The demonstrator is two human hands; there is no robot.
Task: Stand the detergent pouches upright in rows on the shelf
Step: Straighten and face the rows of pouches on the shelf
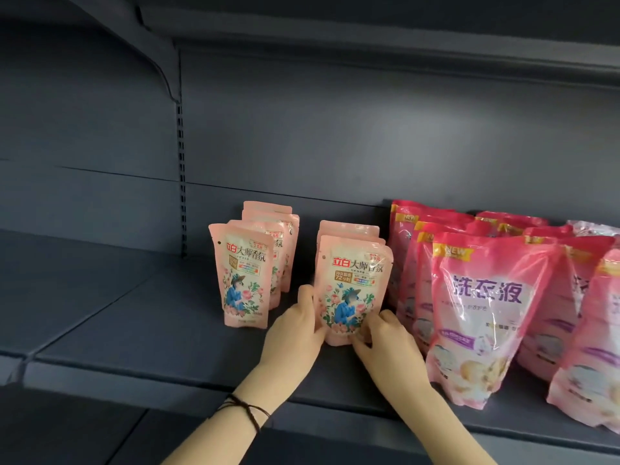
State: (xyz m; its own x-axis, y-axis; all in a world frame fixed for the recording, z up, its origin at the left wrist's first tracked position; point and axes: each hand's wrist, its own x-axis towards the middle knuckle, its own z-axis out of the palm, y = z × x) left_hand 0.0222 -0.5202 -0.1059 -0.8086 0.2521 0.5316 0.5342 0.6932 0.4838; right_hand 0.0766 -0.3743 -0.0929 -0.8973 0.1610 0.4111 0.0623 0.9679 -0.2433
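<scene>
Currently I grip the front pale-pink detergent pouch [352, 286], upright heading its row on the shelf [134, 313], left hand [295, 325] and right hand [385, 337] curled round its base; uneven release may topple it.

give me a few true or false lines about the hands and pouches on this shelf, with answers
1. Both the left hand and the right hand hold the front pale pink pouch. True.
2. The left row of small pouches lies flat on the shelf. False: those pouches stand upright, one behind another.
3. The large deep pink pouches stand to the right of the small ones. True.
4. The left wrist is bare. False: it wears a dark cord bracelet.
5. The held pouch has more pouches of its kind standing behind it. True.
</scene>
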